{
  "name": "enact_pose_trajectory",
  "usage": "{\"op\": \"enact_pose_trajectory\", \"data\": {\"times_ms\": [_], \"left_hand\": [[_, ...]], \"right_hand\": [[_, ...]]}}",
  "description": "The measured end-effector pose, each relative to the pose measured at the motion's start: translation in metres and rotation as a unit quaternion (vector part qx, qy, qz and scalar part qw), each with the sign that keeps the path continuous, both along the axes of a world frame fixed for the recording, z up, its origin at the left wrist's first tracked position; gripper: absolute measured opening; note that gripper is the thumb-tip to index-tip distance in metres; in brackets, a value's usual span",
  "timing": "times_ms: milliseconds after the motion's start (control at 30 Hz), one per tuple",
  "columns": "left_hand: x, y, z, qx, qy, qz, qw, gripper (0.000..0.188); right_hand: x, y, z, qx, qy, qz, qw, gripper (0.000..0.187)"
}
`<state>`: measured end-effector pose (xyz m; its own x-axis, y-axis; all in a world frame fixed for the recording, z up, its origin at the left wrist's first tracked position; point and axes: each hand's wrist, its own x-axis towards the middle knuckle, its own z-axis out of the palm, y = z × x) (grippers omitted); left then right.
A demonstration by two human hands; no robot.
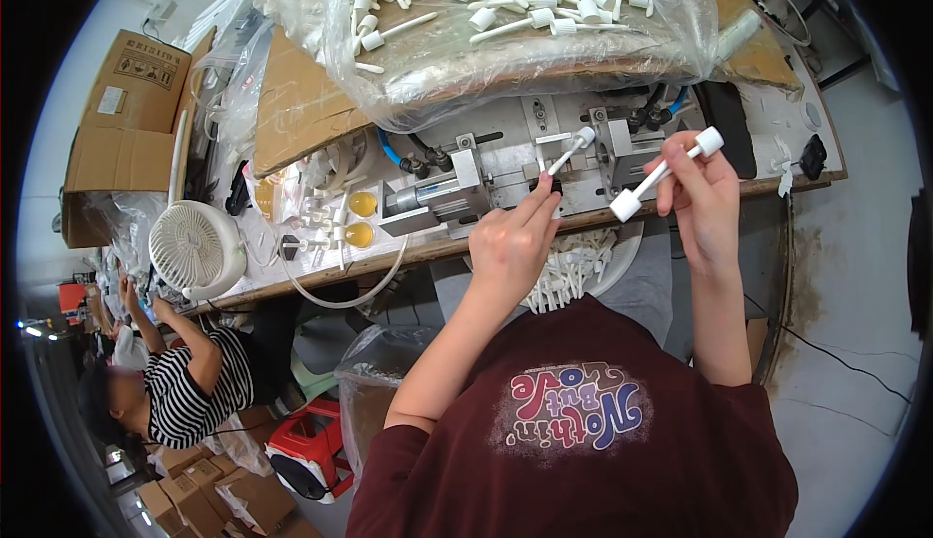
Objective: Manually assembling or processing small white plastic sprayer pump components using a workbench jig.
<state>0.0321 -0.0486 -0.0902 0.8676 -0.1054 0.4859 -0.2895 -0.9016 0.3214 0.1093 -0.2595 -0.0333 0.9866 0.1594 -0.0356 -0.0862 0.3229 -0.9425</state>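
Observation:
My right hand is raised at the right, its fingers closed around a white plastic rod with a cylindrical cap-like piece at each end. My left hand reaches to the metal fixture at the bench's front. Its fingertips are together at the near end of a white capped stick, which lies tilted over the fixture with its cap pointing away from me. The exact contact at those fingertips is partly hidden.
Beyond the fixture, a plastic-lined cardboard tray holds many white capped sticks. A basin of white pieces sits at my lap. A pneumatic cylinder, yellow discs and a fan stand left. Another person works farther left.

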Motion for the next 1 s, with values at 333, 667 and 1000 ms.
{"op": "enact_pose_trajectory", "data": {"times_ms": [333,667,1000], "left_hand": [[-0.031,0.003,0.039,-0.305,0.029,-0.159,0.939,0.043],[-0.023,0.008,0.012,-0.136,-0.040,-0.013,0.990,0.031],[-0.002,0.001,0.002,0.008,-0.016,-0.023,1.000,0.026]], "right_hand": [[-0.020,0.032,-0.020,-0.057,0.007,0.074,0.996,0.020],[0.003,0.064,-0.051,-0.488,-0.494,0.040,0.718,0.032],[-0.002,0.040,-0.009,-0.297,-0.443,-0.113,0.838,0.012]]}}
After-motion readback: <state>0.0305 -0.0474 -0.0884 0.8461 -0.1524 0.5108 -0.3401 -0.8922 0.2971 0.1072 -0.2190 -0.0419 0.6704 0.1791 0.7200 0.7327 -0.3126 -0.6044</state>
